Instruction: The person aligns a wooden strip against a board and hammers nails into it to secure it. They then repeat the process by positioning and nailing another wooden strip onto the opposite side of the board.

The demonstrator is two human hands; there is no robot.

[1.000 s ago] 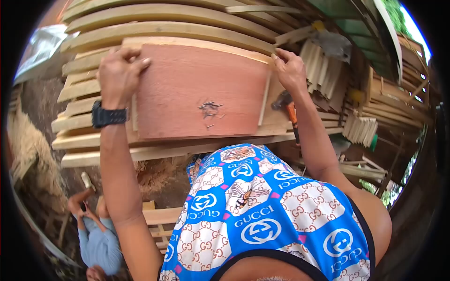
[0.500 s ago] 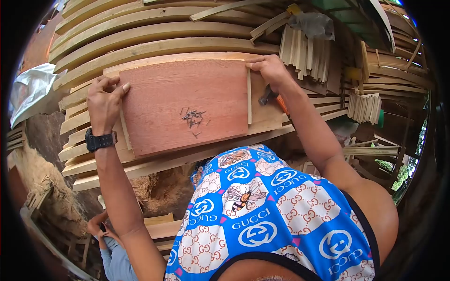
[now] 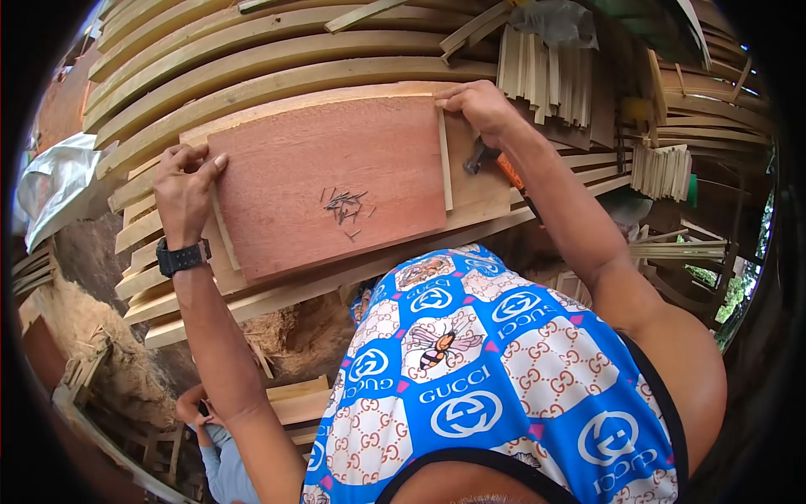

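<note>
A reddish-brown plywood panel (image 3: 285, 164) lies flat in front of me, with a loose heap of nails (image 3: 342, 204) on its face. My left hand (image 3: 183, 181) grips the panel's left edge, thumb on top and fingers curled. At the far right corner my right hand (image 3: 480, 109) pinches the panel's edge, beside the top of a thin pale wood strip (image 3: 447, 168). Paler boards show under the panel's sides. A hammer (image 3: 512, 174) with an orange and black handle lies to the right, partly behind my right forearm.
Long wooden slats (image 3: 285, 63) form the work surface. Bundled short sticks (image 3: 546, 80) and a clear plastic bag (image 3: 554, 23) lie at the far right. Another person's arm (image 3: 195, 407) shows low at the left, near sawdust (image 3: 298, 336) on the ground.
Both hands keep their hold on the panel's edges. The view has shifted slightly, and more of the hammer handle shows beside my right forearm. The nails stay in their heap.
</note>
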